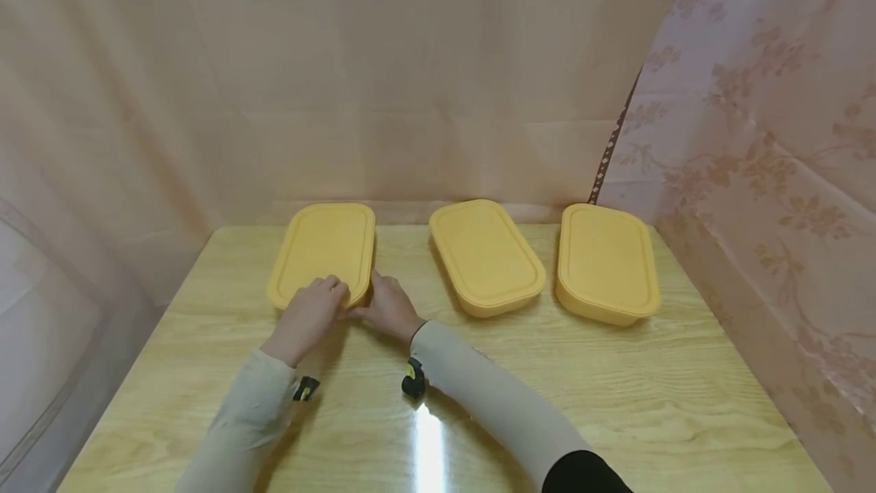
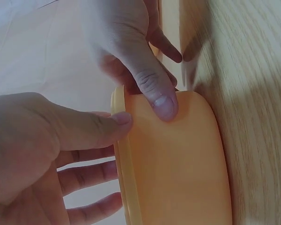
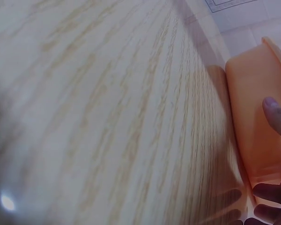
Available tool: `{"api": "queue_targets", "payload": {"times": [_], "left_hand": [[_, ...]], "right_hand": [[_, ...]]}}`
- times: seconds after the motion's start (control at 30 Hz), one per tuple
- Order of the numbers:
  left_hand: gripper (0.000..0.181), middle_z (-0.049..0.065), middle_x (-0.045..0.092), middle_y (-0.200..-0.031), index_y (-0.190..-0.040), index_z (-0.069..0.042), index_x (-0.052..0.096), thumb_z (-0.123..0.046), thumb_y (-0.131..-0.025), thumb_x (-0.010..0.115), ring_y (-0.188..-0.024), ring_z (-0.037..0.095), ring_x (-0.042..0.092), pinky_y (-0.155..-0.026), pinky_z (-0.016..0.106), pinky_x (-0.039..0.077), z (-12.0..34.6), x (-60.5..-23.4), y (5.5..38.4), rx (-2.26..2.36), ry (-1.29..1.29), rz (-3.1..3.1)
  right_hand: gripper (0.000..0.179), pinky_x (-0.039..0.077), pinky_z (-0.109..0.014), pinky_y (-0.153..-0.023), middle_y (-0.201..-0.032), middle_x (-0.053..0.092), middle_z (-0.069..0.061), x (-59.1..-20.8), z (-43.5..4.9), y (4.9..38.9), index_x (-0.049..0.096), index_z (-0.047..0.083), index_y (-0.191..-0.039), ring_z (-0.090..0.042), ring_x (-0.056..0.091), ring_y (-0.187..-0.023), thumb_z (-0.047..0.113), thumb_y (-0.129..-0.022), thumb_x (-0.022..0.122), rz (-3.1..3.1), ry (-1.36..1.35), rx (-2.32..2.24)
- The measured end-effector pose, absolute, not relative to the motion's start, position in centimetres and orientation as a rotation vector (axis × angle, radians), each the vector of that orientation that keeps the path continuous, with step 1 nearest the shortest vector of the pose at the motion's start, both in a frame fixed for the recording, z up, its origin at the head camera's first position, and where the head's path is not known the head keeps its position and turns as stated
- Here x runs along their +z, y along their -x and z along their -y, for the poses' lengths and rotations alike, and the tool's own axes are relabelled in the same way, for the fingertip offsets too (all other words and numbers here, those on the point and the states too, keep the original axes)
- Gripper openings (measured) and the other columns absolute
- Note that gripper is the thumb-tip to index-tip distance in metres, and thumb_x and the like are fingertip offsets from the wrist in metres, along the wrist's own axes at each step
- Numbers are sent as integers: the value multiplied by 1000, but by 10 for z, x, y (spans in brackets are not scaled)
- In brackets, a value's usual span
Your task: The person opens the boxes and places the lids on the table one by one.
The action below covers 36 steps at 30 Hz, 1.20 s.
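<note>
A yellow lidded container [image 1: 328, 242] lies flat at the back left of the table, its lid in place. My left hand [image 1: 311, 318] is at its front edge, and in the left wrist view the thumb presses the lid's rim [image 2: 126, 173] while the fingers lie across the lid's top. Around the front right corner, my right hand [image 1: 390, 306] grips the container, thumb on the front wall and fingers along the right side. The right wrist view catches only part of that hand, its thumb [image 3: 277, 117] against the container's wall [image 3: 253, 108].
Two more yellow lidded containers stand to the right, one turned at an angle in the middle [image 1: 487, 253] and one near the right edge [image 1: 607, 261]. The wood-grain table [image 1: 616, 394] meets a beige curtain [image 1: 411, 82] behind and a floral cloth [image 1: 773, 173] at right.
</note>
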State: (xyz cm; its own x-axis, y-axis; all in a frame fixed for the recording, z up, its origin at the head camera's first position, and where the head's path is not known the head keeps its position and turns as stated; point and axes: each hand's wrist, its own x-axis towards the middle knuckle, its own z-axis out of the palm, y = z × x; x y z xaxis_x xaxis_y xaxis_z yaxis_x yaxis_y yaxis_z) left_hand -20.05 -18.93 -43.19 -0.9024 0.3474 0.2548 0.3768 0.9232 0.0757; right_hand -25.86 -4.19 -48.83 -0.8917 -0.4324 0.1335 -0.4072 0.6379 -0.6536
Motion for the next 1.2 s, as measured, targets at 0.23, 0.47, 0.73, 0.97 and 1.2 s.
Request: {"api": "queue_targets", "payload": {"times": [0.23, 0.47, 0.73, 0.97, 1.2], "left_hand": [[20, 7, 57, -81, -86, -5, 63, -8, -75, 80, -72, 24, 56, -53, 34, 45, 187, -430, 200, -124, 554, 2810], [21, 8, 57, -79, -82, -4, 62, -7, -73, 81, -71, 26, 57, -52, 36, 47, 183, -428, 203, -86, 553, 2783], [21, 9, 58, -80, -83, -3, 63, -8, -74, 81, -72, 27, 57, -57, 36, 52, 182, -427, 200, -101, 550, 2797], [21, 7, 60, -79, -79, -4, 64, -16, -75, 81, -70, 25, 58, -54, 36, 50, 184, -433, 198, -90, 561, 2783], [19, 6, 63, -80, -78, -5, 66, -12, -73, 83, -70, 23, 61, -54, 35, 51, 191, -442, 194, -100, 589, 2711]], "right_hand": [[76, 50, -35, -95, -117, 68, -7, -490, 42, 260, 49, 12, -134, -22, 62, -108, 48, -75, 80, -2808, 711, -1115], [74, 50, -35, -96, -117, 68, -8, -487, 42, 262, 49, 13, -134, -23, 62, -109, 45, -76, 81, -2825, 707, -1107], [72, 47, -35, -99, -122, 67, -6, -487, 43, 260, 50, 14, -133, -23, 59, -113, 46, -76, 81, -2861, 711, -1055], [69, 47, -36, -95, -121, 66, -7, -490, 46, 254, 51, 12, -134, -23, 57, -112, 43, -79, 79, -2877, 672, -1050], [70, 49, -34, -93, -120, 67, -8, -496, 49, 250, 52, 11, -133, -23, 58, -111, 45, -78, 79, -2863, 650, -1058]]}}
